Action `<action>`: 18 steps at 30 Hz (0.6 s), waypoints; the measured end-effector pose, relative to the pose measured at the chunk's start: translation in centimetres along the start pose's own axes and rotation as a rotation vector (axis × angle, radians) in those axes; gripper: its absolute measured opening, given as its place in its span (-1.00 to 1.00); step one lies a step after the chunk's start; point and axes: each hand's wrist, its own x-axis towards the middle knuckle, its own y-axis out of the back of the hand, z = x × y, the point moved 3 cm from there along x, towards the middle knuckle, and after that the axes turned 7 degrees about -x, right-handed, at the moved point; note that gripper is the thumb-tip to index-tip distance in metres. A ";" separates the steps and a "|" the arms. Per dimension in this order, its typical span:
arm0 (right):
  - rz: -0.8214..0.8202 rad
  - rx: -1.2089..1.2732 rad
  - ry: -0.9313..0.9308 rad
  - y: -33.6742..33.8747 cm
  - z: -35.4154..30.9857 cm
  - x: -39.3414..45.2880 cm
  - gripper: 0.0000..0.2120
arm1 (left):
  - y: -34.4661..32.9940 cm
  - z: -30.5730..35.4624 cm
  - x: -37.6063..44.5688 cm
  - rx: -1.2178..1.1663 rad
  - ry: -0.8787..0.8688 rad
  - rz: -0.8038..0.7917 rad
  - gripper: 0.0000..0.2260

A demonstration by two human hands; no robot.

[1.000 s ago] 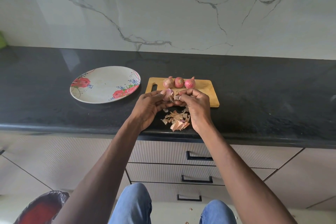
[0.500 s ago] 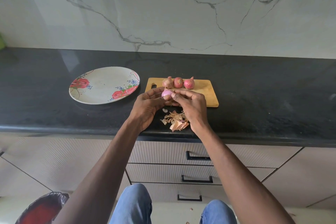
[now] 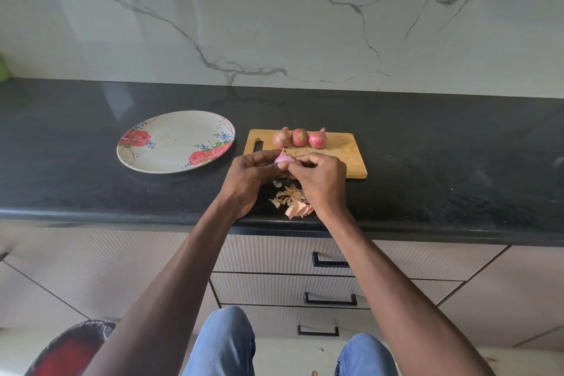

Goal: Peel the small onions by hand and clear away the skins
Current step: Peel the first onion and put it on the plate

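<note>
Holding one small onion (image 3: 283, 158) between them, both hands sit just above the front of the table (image 3: 91, 189). Left hand (image 3: 248, 178) curls its fingers round the onion from the left, grip pinching it; right hand (image 3: 320, 180) pinches the same onion from the right, fingers curled. Onion looks pale pink and mostly peeled, pointed tip up. Skins (image 3: 294, 200) lie in a loose pile on the table under and between the hands, near the front edge, partly hidden by the right hand. Cutting board (image 3: 345, 149) lies just behind the hands, handle hole to the left. Three unpeeled onions (image 3: 299, 137) stand in a row along its far edge, close together. Flowered plate (image 3: 175, 140) sits left of the board, near but apart. Marble wall (image 3: 274, 15) behind.
</note>
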 end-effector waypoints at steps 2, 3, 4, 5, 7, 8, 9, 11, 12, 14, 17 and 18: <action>0.012 -0.034 0.036 0.0 -0.1 -0.1 -0.84 | 0.2 -0.1 0.1 0.018 0.002 0.011 -0.78; 0.015 -0.047 0.050 0.0 -0.1 -0.1 -0.83 | 0.3 -0.2 0.1 0.022 0.000 0.014 -0.78; 0.019 -0.058 0.060 0.0 -0.1 -0.1 -0.83 | 0.3 -0.2 0.1 0.025 -0.001 0.016 -0.78; 0.025 -0.072 0.067 -0.1 -0.1 -0.1 -0.82 | 0.3 -0.3 0.2 0.027 -0.001 0.017 -0.78; 0.038 -0.096 0.082 -0.1 -0.2 -0.2 -0.81 | 0.4 -0.4 0.2 0.028 0.000 0.020 -0.77; 0.043 -0.103 0.089 -0.1 -0.2 -0.2 -0.80 | 0.4 -0.4 0.2 0.029 0.003 0.021 -0.77; 0.048 -0.110 0.093 -0.1 -0.3 -0.2 -0.80 | 0.4 -0.3 0.2 0.030 0.005 0.017 -0.78; 0.052 -0.125 0.092 -0.1 -0.3 -0.2 -0.78 | 0.3 -0.3 0.2 0.030 0.006 0.001 -0.81; 0.054 -0.133 0.093 -0.1 -0.3 -0.2 -0.77 | 0.3 -0.3 0.1 0.029 0.008 -0.003 -0.82; 0.064 -0.156 0.112 -0.1 -0.3 -0.2 -0.76 | 0.4 -0.4 0.2 0.021 0.009 0.000 -0.82; 0.087 -0.183 0.136 -0.1 -0.4 -0.4 -0.76 | 0.6 -0.6 0.4 0.018 0.007 -0.006 -0.81; 0.095 -0.187 0.132 -0.2 -0.4 -0.3 -0.77 | 0.7 -0.6 0.4 0.014 0.012 -0.008 -0.79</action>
